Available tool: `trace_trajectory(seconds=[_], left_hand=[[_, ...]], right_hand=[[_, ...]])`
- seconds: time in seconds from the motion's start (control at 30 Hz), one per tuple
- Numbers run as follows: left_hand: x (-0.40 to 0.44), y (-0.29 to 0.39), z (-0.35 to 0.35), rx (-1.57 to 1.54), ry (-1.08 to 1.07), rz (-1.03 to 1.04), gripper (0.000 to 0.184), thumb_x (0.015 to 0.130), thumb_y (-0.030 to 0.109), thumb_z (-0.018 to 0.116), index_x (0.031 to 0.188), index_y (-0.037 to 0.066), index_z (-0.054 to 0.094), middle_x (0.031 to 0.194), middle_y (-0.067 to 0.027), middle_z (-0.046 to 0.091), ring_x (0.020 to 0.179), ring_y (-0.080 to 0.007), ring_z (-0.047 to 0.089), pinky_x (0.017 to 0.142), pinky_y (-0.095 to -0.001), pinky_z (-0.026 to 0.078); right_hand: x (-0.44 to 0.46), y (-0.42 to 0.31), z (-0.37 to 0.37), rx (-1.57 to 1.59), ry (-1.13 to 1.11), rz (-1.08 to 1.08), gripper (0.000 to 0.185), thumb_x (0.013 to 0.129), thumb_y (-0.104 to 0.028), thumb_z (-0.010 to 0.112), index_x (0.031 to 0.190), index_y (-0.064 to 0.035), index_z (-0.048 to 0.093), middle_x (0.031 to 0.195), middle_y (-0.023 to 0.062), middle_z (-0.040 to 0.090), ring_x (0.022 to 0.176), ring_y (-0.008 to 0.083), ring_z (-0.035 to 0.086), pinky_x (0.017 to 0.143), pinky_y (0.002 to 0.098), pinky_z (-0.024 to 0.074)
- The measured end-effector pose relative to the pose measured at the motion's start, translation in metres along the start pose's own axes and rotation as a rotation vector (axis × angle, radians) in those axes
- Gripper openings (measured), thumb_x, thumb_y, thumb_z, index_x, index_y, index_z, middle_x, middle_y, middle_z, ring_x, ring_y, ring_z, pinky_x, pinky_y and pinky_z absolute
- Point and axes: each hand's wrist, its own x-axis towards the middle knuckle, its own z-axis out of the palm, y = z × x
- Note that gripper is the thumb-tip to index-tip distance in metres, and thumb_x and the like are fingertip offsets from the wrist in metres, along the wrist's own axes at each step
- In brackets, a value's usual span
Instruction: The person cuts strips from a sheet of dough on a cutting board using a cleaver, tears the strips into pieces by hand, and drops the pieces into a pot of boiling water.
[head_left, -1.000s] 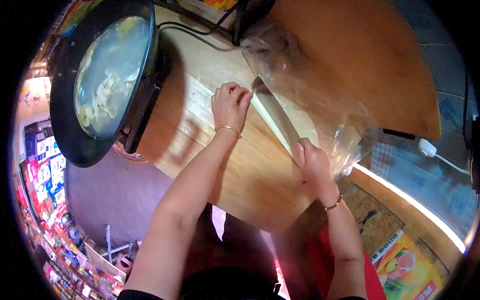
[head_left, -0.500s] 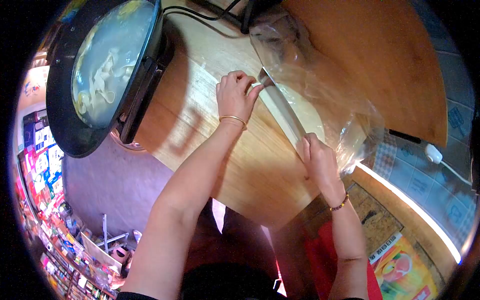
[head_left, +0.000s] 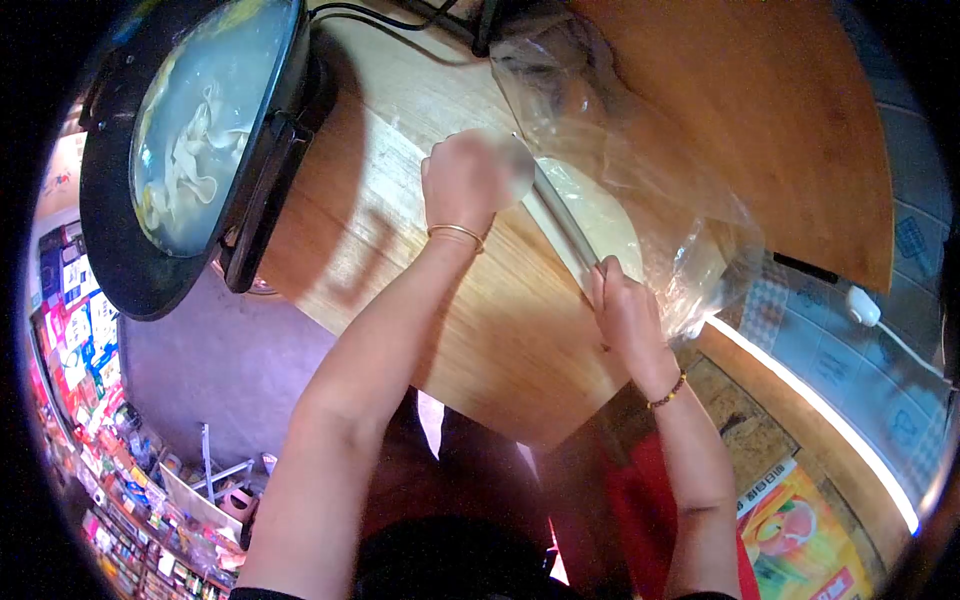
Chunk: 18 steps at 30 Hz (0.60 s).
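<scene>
A flat, pale sheet of dough (head_left: 600, 215) lies on the wooden board. Along its near left edge runs the metal blade of a knife (head_left: 565, 215), slanting from upper left to lower right. My right hand (head_left: 630, 312) is closed round the knife's handle end at the lower right. At the upper end of the blade is my left hand (head_left: 465, 185), close to the dough edge; its fingers are smeared, so their grip is unclear. A narrow pale strip of dough (head_left: 550, 235) shows on the near side of the blade.
A black pan (head_left: 100, 230) with cloudy liquid and wide noodles (head_left: 195, 155) stands at the left. Crumpled clear plastic (head_left: 690, 230) lies beyond the dough on the wooden board (head_left: 480, 330). A black cable (head_left: 385, 20) crosses the back; a white plug (head_left: 862, 305) is at right.
The blade shows a narrower face than before, turned more edge-up. My left hand's fingers, earlier bent at the dough's end, are now blurred. The whole view has shifted slightly.
</scene>
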Motion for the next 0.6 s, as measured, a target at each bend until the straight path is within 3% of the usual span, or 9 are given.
trace_trajectory(seconds=[0.3, 0.6], left_hand=[[-0.004, -0.005, 0.003, -0.056, 0.133, 0.115, 0.019, 0.066, 0.027, 0.067, 0.079, 0.014, 0.061, 0.088, -0.0015, 0.051, 0.085, -0.0208, 0.046, 0.074, -0.0325, 0.035], [-0.006, -0.003, 0.004, -0.034, 0.096, 0.094, 0.020, 0.067, 0.030, 0.066, 0.078, 0.013, 0.062, 0.089, -0.0025, 0.052, 0.086, -0.0214, 0.047, 0.077, -0.0333, 0.035]], right_hand=[[-0.009, 0.007, 0.004, 0.025, 0.010, 0.011, 0.023, 0.086, -0.021, 0.044, 0.077, -0.0004, 0.044, 0.055, 0.0164, 0.055, 0.050, 0.0335, 0.057, 0.046, 0.0405, 0.0469], [-0.104, 0.058, 0.002, -0.086, -0.049, 0.090, 0.020, 0.084, -0.022, 0.049, 0.079, -0.0023, 0.046, 0.057, 0.0182, 0.055, 0.049, 0.0348, 0.055, 0.044, 0.0395, 0.0458]])
